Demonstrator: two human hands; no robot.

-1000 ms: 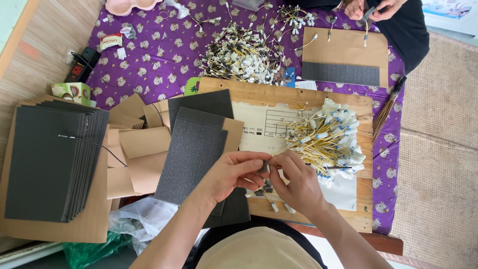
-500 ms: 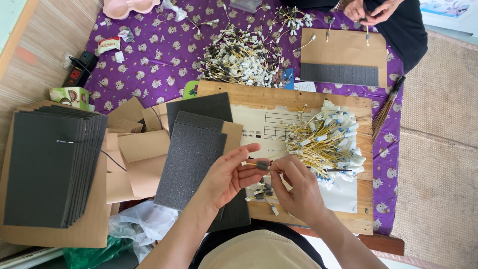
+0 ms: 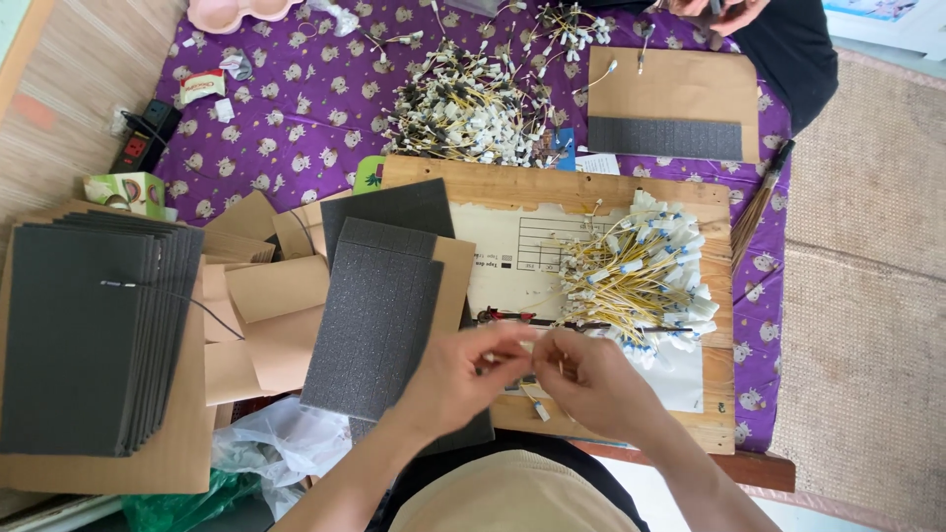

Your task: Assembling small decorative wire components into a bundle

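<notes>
Head view, only 1 angle: left hand (image 3: 463,379) and right hand (image 3: 591,384) meet at the near edge of the wooden board (image 3: 463,177), fingertips pinched nearly closed on 1 thin yellow wire lead (image 3: 537,406); its white connector end hangs just below the hands. The grip itself is partly hidden by knuckles, so can't tell which hand bears the load. Bundle of finished leads (image 3: 641,271) lies on the board's far-right part, on a printed sheet (image 3: 512,256). Dark foam pad (image 3: 374,315) overlaps the board's left edge; foam stack (image 3: 89,335) sits well left of it. Loose pile of leads (image 3: 463,103) lies just beyond the board. Risk, my read: wire is fine and slack, so a slipped pinch drops it off the near edge, or a hard tug kinks it at the connector.
</notes>
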